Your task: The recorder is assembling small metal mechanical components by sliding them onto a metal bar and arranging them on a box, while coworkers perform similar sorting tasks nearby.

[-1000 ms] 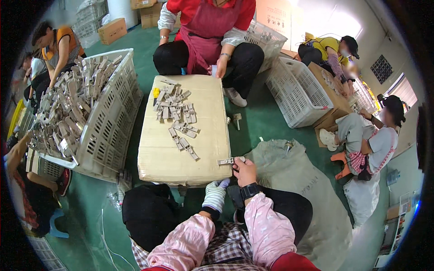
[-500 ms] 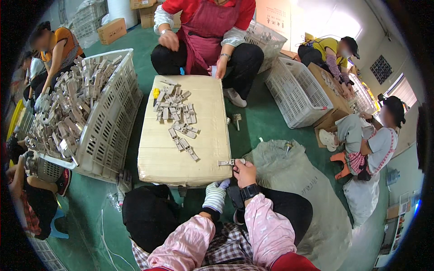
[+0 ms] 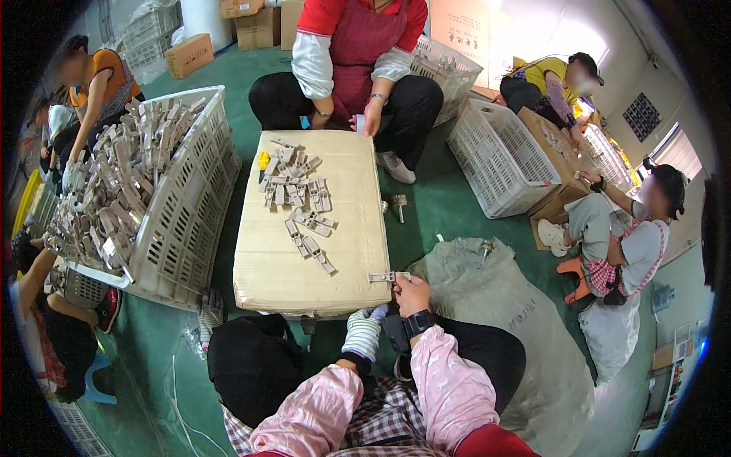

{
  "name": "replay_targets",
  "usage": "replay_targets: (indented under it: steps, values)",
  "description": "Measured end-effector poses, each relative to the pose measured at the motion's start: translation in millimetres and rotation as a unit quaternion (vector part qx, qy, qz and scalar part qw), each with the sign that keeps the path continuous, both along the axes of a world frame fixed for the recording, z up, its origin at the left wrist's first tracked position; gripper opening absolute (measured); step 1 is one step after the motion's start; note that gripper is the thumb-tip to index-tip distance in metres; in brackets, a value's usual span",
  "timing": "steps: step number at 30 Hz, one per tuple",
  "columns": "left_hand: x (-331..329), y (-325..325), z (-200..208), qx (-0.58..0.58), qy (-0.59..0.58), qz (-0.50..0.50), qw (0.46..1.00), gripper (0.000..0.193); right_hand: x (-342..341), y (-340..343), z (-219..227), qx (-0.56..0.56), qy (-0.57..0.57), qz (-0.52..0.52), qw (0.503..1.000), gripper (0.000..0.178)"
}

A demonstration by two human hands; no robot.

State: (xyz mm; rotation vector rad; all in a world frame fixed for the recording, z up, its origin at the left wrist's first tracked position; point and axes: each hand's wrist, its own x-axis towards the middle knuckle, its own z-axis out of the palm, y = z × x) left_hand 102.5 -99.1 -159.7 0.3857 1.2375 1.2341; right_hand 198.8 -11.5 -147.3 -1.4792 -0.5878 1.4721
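Note:
My right hand (image 3: 412, 295), bare, pinches one end of a grey plastic clip (image 3: 381, 277) at the near right corner of a carton (image 3: 312, 286). The clip's other end extends left over the carton top. Just below the carton's near edge is my left hand (image 3: 362, 335), in a striped glove with bluish fingertips. Its fingers are curled together close to the right hand; what they hold, if anything, is hidden. Several similar clips (image 3: 295, 186) lie in a loose cluster on the carton, with a small yellow piece (image 3: 263, 161) beside them.
A white crate (image 3: 183, 209) heaped with clips stands at left. Across the carton sits a person in a maroon apron (image 3: 358, 61). A pale plastic sack (image 3: 502, 305) lies by my right knee. A bolt-like part (image 3: 400, 207) rests on the green floor. Other people work at both sides.
The person opposite has lowered a hand from chest height to the carton's far edge. At right, another person has stretched an arm toward a box. My hands have barely moved.

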Motion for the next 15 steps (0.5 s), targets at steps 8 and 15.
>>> replay_targets:
  steps: [8,15]
  values:
    - [-1.1,-2.7,2.3,0.026,0.040,-0.008,0.999,0.031,2.8,-2.4,1.1,-0.004,0.090,-0.048,0.995,0.018]
    - [8.1,2.5,-18.3,0.022,0.051,-0.017,0.998,0.029,-14.9,5.6,47.4,0.295,-0.309,0.024,0.904,0.024]
